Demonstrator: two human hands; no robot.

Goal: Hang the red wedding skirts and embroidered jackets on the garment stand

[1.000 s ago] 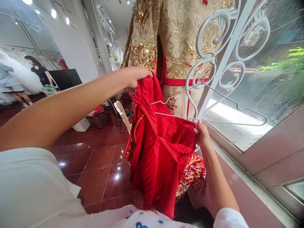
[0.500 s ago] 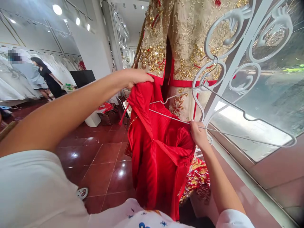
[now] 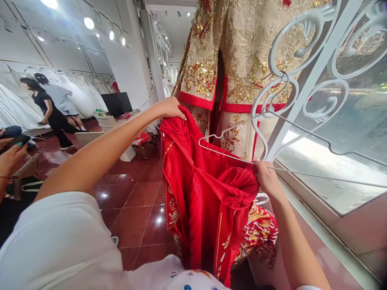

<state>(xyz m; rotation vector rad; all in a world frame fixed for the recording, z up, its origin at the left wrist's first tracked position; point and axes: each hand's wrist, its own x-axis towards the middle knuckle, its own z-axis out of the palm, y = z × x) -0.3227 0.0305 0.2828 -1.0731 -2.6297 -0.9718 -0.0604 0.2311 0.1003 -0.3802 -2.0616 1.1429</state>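
Note:
A red garment (image 3: 205, 201) with gold bead trim hangs between my hands. My left hand (image 3: 171, 108) is closed on its upper left edge and holds it up. My right hand (image 3: 267, 177) grips the garment's right edge together with the lower bar of a white wire hanger (image 3: 225, 133), whose left end lies inside the garment. The hanger's hook sits on a white scrolled metal rack (image 3: 298, 86). Behind the red garment hangs a gold embroidered robe (image 3: 238, 52) with red borders.
A window (image 3: 347, 133) and its low ledge run along the right. Dark red floor tiles (image 3: 133, 201) spread to the left. Two people stand at the far left by white gowns. Another person's hand (image 3: 10, 155) holds a phone at the left edge.
The view has swung left and up a little. My left hand has come lower with the red fabric, and the garment's beaded edge now hangs open below my right hand.

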